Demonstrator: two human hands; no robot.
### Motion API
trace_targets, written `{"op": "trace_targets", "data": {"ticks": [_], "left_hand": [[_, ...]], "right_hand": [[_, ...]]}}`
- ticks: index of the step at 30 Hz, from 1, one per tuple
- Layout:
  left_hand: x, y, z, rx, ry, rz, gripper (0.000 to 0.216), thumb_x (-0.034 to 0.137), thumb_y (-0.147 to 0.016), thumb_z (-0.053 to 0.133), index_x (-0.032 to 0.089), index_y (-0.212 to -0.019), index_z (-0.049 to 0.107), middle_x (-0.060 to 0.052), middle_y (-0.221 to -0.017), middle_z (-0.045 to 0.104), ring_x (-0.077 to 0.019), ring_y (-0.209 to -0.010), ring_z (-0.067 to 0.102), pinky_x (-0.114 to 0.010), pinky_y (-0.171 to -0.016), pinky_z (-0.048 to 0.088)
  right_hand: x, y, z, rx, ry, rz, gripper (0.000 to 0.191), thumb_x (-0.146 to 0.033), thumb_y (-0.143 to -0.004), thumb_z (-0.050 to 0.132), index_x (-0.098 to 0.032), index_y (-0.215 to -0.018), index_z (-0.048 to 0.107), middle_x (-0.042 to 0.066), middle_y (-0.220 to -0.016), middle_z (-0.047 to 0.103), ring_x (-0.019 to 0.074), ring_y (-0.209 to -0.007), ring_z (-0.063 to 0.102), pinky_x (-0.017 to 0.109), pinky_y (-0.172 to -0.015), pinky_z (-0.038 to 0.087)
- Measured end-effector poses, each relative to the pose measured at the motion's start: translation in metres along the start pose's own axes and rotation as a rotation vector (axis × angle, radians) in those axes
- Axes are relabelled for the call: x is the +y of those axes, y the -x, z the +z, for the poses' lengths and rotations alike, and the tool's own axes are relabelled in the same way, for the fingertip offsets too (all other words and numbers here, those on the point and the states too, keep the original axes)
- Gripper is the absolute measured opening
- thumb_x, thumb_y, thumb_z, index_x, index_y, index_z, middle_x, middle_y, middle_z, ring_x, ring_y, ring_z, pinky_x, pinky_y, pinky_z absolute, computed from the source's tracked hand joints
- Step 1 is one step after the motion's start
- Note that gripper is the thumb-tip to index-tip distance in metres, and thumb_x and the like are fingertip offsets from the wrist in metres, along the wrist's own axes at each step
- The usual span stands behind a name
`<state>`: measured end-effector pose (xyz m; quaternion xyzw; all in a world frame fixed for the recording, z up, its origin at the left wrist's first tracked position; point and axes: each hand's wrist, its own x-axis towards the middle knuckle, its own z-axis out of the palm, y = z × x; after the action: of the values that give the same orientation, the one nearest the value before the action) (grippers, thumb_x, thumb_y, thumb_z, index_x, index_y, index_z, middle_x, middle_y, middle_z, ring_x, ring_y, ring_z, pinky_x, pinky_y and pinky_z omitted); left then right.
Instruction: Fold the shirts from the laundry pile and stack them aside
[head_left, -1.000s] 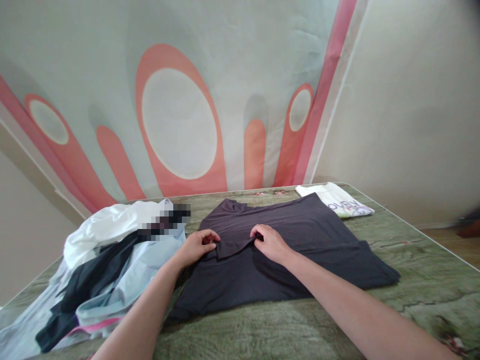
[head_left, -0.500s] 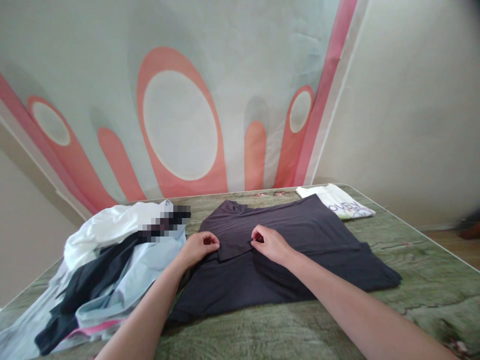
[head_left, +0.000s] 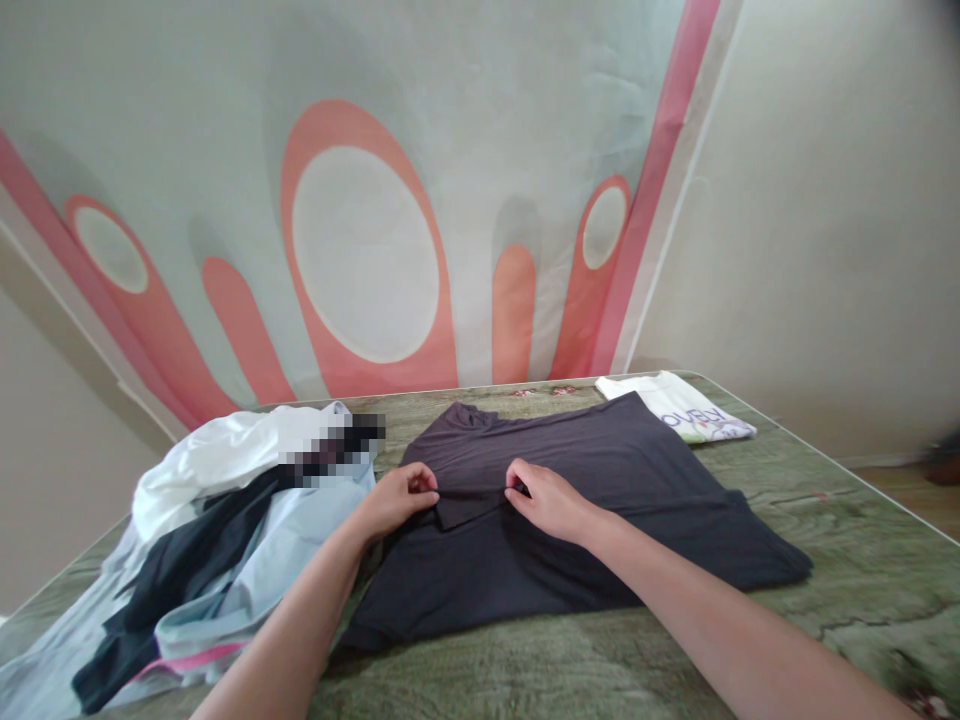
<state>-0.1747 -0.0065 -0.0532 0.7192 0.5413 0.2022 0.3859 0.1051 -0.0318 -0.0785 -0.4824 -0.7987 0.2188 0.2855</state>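
Observation:
A dark grey T-shirt point(head_left: 600, 500) lies spread on the green patterned table point(head_left: 862, 560), its neck toward the wall. One sleeve is folded in over the body. My left hand point(head_left: 394, 498) pinches the left corner of that folded sleeve with closed fingers. My right hand point(head_left: 547, 497) pinches the sleeve's right corner, fingers curled onto the cloth. Both hands rest on the shirt near its middle.
A loose heap of clothes point(head_left: 217, 530), white, black, pale blue and pink, lies at the table's left. A folded white T-shirt with lettering point(head_left: 686, 410) sits at the far right corner. A wall hanging with pink ovals point(head_left: 360, 250) stands behind the table.
Both hands have slid the folded sleeve a little farther up over the shirt's body, so the flap looks shorter. The view has tilted slightly.

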Motion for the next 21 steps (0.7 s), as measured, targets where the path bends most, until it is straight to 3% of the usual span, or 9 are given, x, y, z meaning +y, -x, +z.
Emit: {"op": "trace_targets", "data": {"ticks": [3, 6, 11, 13, 16, 19, 21], "left_hand": [[0.004, 0.004, -0.008, -0.029, 0.116, -0.054, 0.024, 0.038, -0.069, 0.061, 0.020, -0.084, 0.055, 0.006, -0.062, 0.051, -0.0119, -0.056, 0.049, -0.021, -0.052, 0.036], [0.001, 0.003, -0.011, 0.021, 0.173, -0.091, 0.025, 0.038, -0.071, 0.056, 0.021, -0.089, 0.053, 0.006, -0.068, 0.051, -0.0111, -0.057, 0.048, -0.020, -0.049, 0.033], [-0.011, -0.004, -0.001, 0.086, -0.128, 0.027, 0.018, 0.034, -0.072, 0.055, 0.020, -0.083, 0.057, 0.005, -0.065, 0.051, -0.0139, -0.062, 0.049, -0.023, -0.059, 0.036], [-0.015, -0.007, 0.002, 0.090, -0.185, 0.056, 0.019, 0.034, -0.072, 0.055, 0.020, -0.084, 0.059, 0.004, -0.068, 0.054, -0.0158, -0.067, 0.053, -0.024, -0.063, 0.037], [-0.017, -0.009, 0.003, 0.085, -0.209, 0.064, 0.024, 0.040, -0.077, 0.052, 0.020, -0.088, 0.061, 0.002, -0.073, 0.060, -0.0181, -0.072, 0.057, -0.026, -0.067, 0.039], [-0.016, -0.011, 0.003, 0.082, -0.205, 0.028, 0.032, 0.047, -0.076, 0.055, 0.020, -0.092, 0.064, 0.000, -0.079, 0.064, -0.0209, -0.078, 0.060, -0.027, -0.070, 0.040], [-0.015, -0.013, 0.003, 0.085, -0.235, 0.003, 0.035, 0.048, -0.071, 0.060, 0.020, -0.092, 0.066, -0.001, -0.076, 0.063, -0.0221, -0.077, 0.059, -0.028, -0.069, 0.040]], "right_hand": [[-0.003, -0.001, -0.002, 0.028, -0.049, -0.030, 0.005, -0.023, -0.087, 0.056, -0.023, -0.092, 0.057, -0.001, -0.085, 0.064, 0.0146, -0.078, 0.059, 0.025, -0.072, 0.042], [-0.005, -0.003, 0.001, 0.100, -0.041, -0.076, 0.011, -0.022, -0.089, 0.054, -0.023, -0.098, 0.059, 0.002, -0.097, 0.065, 0.0153, -0.090, 0.060, 0.027, -0.081, 0.043], [-0.001, -0.006, -0.005, 0.041, 0.046, -0.031, 0.026, -0.019, -0.084, 0.058, -0.025, -0.109, 0.062, 0.003, -0.106, 0.065, 0.0150, -0.086, 0.062, 0.026, -0.077, 0.045], [0.007, -0.006, -0.028, 0.024, 0.047, 0.002, 0.025, -0.018, -0.084, 0.056, -0.026, -0.106, 0.065, 0.002, -0.102, 0.067, 0.0145, -0.082, 0.062, 0.026, -0.074, 0.045], [0.030, 0.004, -0.082, 0.010, 0.034, 0.072, 0.019, -0.018, -0.080, 0.054, -0.023, -0.093, 0.068, 0.001, -0.087, 0.069, 0.0158, -0.079, 0.062, 0.026, -0.073, 0.045], [0.063, 0.037, -0.135, -0.070, 0.056, 0.198, 0.014, -0.019, -0.074, 0.057, -0.021, -0.084, 0.067, 0.000, -0.078, 0.068, 0.0159, -0.073, 0.060, 0.027, -0.070, 0.044], [0.088, 0.068, -0.157, -0.121, 0.065, 0.310, 0.014, -0.019, -0.069, 0.061, -0.021, -0.081, 0.067, 0.000, -0.076, 0.067, 0.0160, -0.071, 0.058, 0.026, -0.068, 0.043]]}}
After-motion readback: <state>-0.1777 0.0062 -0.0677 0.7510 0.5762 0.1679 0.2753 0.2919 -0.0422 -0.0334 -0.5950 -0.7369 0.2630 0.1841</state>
